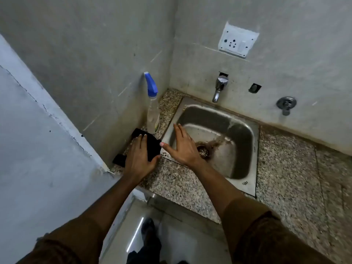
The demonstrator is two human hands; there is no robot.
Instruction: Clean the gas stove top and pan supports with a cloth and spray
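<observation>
The left hand (138,159) pressed flat on the black cloth (150,144) at centre-left, probably to gather it; the right hand (183,146) hovered open, holding nothing.

Head camera looks steeply down, close over the sink (255,141) corner counter (285,168).
</observation>
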